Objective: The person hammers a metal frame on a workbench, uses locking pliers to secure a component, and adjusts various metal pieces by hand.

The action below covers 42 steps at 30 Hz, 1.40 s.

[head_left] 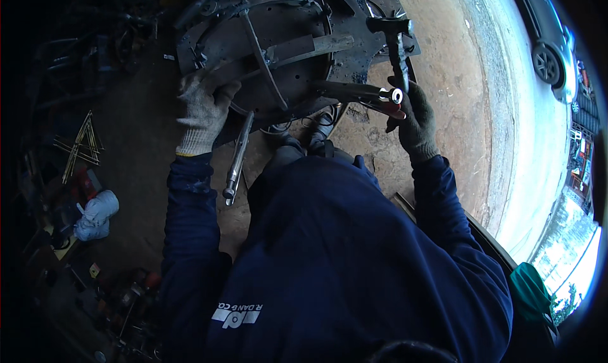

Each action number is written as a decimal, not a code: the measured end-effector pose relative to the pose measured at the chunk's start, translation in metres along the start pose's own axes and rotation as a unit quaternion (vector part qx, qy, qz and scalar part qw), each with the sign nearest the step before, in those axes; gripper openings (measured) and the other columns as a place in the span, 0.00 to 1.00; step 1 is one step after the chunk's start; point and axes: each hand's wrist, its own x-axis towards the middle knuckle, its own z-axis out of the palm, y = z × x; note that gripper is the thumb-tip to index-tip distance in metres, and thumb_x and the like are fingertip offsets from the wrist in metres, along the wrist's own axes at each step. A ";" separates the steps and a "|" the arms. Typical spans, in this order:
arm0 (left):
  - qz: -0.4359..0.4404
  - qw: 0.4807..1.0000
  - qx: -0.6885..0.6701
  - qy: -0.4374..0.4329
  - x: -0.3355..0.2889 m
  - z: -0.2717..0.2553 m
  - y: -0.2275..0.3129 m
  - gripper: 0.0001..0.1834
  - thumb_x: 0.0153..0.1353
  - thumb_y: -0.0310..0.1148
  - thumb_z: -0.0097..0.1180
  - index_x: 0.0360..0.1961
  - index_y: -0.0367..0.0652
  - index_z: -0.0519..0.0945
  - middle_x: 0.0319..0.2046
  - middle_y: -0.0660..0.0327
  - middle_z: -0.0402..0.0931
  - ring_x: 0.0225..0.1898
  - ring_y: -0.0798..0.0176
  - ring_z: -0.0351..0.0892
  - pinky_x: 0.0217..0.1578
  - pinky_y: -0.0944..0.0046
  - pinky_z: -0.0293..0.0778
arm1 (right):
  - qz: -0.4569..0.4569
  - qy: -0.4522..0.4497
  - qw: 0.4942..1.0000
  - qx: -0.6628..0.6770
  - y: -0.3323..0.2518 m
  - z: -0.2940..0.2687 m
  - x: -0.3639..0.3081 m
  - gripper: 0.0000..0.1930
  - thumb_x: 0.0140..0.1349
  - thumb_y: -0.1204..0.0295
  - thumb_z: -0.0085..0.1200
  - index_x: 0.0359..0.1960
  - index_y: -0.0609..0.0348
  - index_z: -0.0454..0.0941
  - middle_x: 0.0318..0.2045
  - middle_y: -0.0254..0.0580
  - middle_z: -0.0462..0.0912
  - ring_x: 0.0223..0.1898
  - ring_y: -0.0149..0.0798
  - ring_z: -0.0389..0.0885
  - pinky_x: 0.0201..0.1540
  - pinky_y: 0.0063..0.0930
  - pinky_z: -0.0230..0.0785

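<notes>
A navy sweatshirt (354, 249) lies nearest my camera, filling 6 o'clock. At 12 o'clock I see a dark metal frame (307, 47). At 2 o'clock my gloved right grip (417, 119) is wrapped around a hammer (397, 53), its head up at 1 o'clock. My gloved left grip (206, 106), at 10 o'clock, meets the frame's edge; I cannot tell whether it closes there. A silver tool (237, 163) juts out at 9 o'clock.

Dark metal frame (299, 31) partly beyond top edge
</notes>
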 end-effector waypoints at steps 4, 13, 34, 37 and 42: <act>0.004 1.000 0.027 0.003 -0.002 -0.005 0.003 0.19 0.57 0.36 0.68 0.50 0.45 0.85 0.48 0.52 0.83 0.51 0.48 0.80 0.56 0.49 0.71 | 0.016 -0.040 0.986 -0.160 0.006 0.002 0.010 0.19 0.68 0.72 0.55 0.59 0.62 0.74 0.37 0.45 0.84 0.34 0.37 0.85 0.36 0.30 0.77; -0.011 0.999 0.038 -0.022 -0.004 -0.006 0.002 0.20 0.59 0.37 0.66 0.54 0.50 0.83 0.53 0.56 0.81 0.58 0.50 0.76 0.61 0.48 0.66 | -0.096 -0.056 0.963 -0.245 0.034 0.004 0.025 0.20 0.67 0.70 0.55 0.59 0.60 0.74 0.46 0.54 0.85 0.51 0.53 0.85 0.52 0.40 0.75; -0.129 0.988 0.005 -0.090 0.004 -0.016 0.019 0.19 0.64 0.35 0.63 0.55 0.39 0.82 0.53 0.50 0.80 0.56 0.48 0.78 0.58 0.51 0.72 | -0.245 -0.110 0.963 0.031 -0.033 -0.019 0.030 0.36 0.73 0.49 0.50 0.63 0.77 0.64 0.24 0.39 0.77 0.22 0.28 0.75 0.25 0.20 0.65; -0.129 0.989 0.025 -0.072 0.006 -0.015 0.022 0.19 0.60 0.38 0.66 0.52 0.47 0.84 0.49 0.54 0.83 0.54 0.51 0.79 0.59 0.51 0.71 | -0.142 -0.137 0.935 -0.294 -0.005 -0.024 0.043 0.18 0.73 0.63 0.51 0.54 0.66 0.75 0.30 0.40 0.83 0.29 0.31 0.82 0.33 0.28 0.74; -0.153 0.985 0.002 -0.077 0.005 -0.015 0.024 0.20 0.62 0.36 0.65 0.54 0.42 0.83 0.51 0.51 0.81 0.55 0.48 0.78 0.58 0.51 0.71 | -0.021 -0.142 0.975 -0.167 -0.017 -0.020 0.042 0.17 0.73 0.64 0.50 0.55 0.65 0.75 0.28 0.37 0.81 0.27 0.28 0.80 0.30 0.26 0.72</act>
